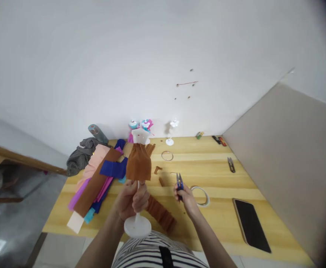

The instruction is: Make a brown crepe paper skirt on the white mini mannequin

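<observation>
My left hand is closed round the thin post of a small white dress-form stand, held upright above the table's front. A gathered brown cloth skirt hangs round the form's waist, just above my fingers, below its bare white bodice. In my right hand are blue-handled thread snips, blades pointing away from me and apart at the tips. A pleated brown fabric strip lies on the table between my hands. Small brown scraps lie beyond it.
Folded coloured fabric is piled at the left, with a grey bottle behind. Another white form stands by the wall. A white ring-shaped coil, a phone and dark snips lie at the right.
</observation>
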{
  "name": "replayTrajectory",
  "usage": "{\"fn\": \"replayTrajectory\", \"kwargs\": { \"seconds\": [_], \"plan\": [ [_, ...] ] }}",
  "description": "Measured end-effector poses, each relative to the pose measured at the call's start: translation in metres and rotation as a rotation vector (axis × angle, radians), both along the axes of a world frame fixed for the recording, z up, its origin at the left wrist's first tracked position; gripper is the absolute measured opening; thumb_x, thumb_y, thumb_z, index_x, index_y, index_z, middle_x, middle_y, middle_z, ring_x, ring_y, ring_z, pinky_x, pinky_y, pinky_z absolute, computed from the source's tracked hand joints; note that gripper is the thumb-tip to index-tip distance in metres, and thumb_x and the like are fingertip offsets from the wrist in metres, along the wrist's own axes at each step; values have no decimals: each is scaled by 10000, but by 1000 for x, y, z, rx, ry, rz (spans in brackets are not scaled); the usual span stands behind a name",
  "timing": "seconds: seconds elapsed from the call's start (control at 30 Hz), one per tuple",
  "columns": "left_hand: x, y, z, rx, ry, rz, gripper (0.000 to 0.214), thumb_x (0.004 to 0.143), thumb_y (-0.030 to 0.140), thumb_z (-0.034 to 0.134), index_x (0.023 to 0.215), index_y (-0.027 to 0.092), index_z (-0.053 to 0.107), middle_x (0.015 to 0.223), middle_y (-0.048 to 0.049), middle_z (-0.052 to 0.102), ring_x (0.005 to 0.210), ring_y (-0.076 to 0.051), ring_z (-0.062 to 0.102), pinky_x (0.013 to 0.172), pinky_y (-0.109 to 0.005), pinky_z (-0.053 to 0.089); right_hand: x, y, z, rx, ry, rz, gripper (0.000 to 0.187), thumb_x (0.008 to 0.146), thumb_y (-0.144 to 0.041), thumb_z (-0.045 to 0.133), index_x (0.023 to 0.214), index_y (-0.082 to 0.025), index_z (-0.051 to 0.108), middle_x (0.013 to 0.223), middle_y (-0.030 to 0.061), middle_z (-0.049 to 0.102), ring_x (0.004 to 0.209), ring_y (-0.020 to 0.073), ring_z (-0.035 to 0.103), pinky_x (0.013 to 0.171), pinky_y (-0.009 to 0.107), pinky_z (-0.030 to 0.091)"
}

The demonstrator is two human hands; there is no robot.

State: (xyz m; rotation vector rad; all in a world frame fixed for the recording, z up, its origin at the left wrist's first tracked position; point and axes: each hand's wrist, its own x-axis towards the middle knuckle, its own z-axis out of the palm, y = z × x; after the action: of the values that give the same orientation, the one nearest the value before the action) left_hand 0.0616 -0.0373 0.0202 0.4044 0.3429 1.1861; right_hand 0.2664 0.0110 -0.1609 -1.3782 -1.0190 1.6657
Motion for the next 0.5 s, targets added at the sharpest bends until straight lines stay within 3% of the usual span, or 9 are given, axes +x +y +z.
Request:
{"fn": "replayTrajectory", "kwargs": {
  "seconds": [0.13, 0.27, 0.37, 0.5],
  "plan": [
    [7, 4, 12, -9, 67, -102, 136, 834, 258, 607, 764, 142, 598, 482, 51, 391, 377, -59, 312, 338, -146, 301, -5, -13, 35, 71, 113, 25, 293, 713, -439, 568, 759, -150, 588, 522, -33, 454, 422, 83, 333, 417, 217, 215],
    [13, 10, 27, -57, 137, -163, 124, 834, 275, 611, 812, 165, 557, 506, 56, 413, 384, -59, 339, 354, -151, 283, 2, -18, 75, 233, 216, -14, 493, 803, -590, 509, 822, -121, 662, 546, -27, 412, 465, 92, 311, 461, 245, 215],
    [20, 17, 36, -71, 218, -156, 182, 793, 288, 669, 802, 156, 544, 502, 72, 393, 382, -43, 324, 365, -149, 261, 11, -21, 108, 290, 279, -50, 452, 806, -564, 546, 835, -129, 664, 573, -19, 411, 493, 105, 331, 485, 260, 264],
    [27, 26, 44, -71, 322, -140, 231, 770, 312, 698, 769, 148, 535, 486, 84, 372, 374, -34, 316, 365, -150, 235, 32, -25, 146, 401, 303, 47, 420, 805, -538, 569, 836, -129, 661, 592, 2, 451, 515, 115, 352, 504, 270, 264]
  ]
}}
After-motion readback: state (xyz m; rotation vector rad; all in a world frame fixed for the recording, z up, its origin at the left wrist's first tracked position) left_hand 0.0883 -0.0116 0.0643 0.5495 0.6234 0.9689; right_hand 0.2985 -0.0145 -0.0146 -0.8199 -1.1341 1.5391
